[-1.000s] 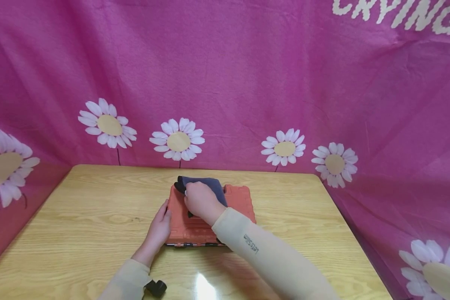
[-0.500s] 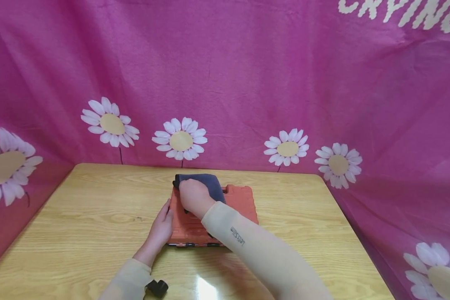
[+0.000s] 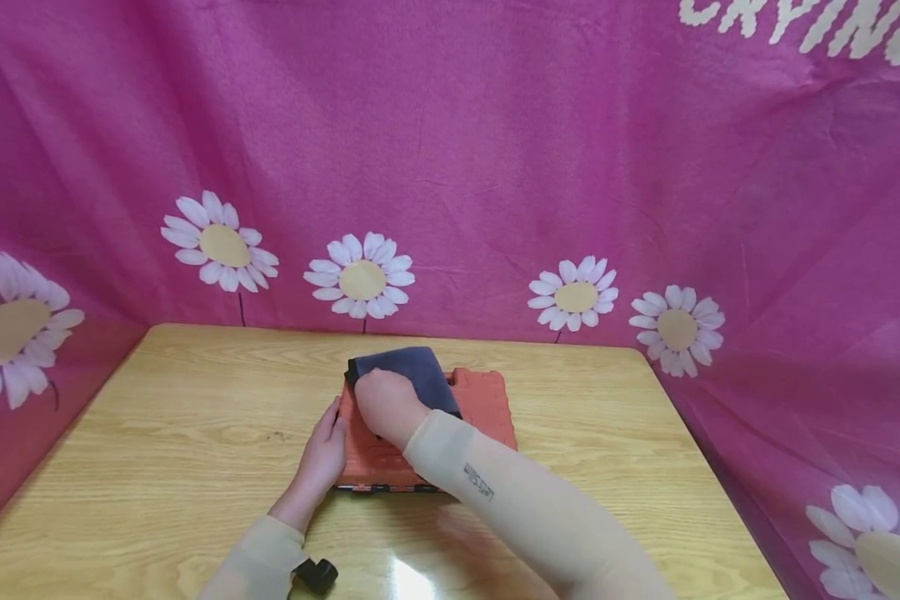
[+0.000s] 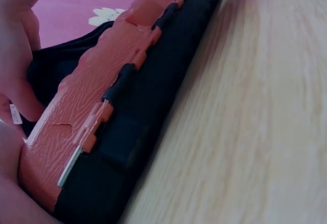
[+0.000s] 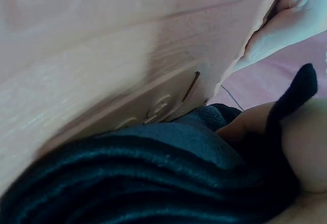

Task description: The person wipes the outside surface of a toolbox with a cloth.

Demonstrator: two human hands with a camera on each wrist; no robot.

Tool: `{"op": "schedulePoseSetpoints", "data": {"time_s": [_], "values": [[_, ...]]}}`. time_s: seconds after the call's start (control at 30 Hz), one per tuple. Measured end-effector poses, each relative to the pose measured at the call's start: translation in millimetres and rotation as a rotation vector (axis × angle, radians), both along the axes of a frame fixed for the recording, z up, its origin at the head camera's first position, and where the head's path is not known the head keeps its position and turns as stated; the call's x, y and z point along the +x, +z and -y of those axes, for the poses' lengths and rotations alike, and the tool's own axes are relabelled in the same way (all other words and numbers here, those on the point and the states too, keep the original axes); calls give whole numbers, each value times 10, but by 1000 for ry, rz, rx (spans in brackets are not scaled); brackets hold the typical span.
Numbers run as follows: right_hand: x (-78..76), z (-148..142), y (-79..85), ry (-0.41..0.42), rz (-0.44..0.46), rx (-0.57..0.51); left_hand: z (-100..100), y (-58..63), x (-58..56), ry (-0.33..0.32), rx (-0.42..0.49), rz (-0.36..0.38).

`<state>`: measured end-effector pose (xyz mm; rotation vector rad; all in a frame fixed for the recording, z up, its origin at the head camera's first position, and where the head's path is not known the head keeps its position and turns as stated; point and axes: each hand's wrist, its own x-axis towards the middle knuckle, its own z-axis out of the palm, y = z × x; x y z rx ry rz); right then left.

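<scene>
A tool case [image 3: 483,400] with an orange lid and black base lies flat on the table, hinged or latched edge towards me in the head view. My right hand [image 3: 390,408] grips a dark blue-grey cloth [image 3: 420,371] against the left part of the lid; black edging shows at the cloth's left end. Folds of the cloth [image 5: 153,173] fill the lower right wrist view, beside raised lettering on the lid. Along the case's left side rests my left hand [image 3: 322,458], its fingers fairly straight against it. The right hand's fingertips are hidden in the head view.
A wooden table [image 3: 180,417] surrounds the case. Behind it hangs a pink curtain [image 3: 465,167] printed with white daisies. A small black object [image 3: 317,575] sticks out by the left cuff.
My right hand has slid left over the lid with the cloth, then slightly towards me. More of the cloth lies spread out. The left hand and the case stay put.
</scene>
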<state>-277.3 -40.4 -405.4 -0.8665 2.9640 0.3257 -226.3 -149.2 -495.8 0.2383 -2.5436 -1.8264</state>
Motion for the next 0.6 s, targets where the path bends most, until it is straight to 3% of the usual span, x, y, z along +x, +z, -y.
{"op": "schedulePoseSetpoints", "data": {"time_s": [0.33,0.6], "values": [[195,-70,-56,50,-99,70,-9,2,7,3,18,10],[365,-156,-62,94,-94,114,-12,0,1,5,35,15]]}}
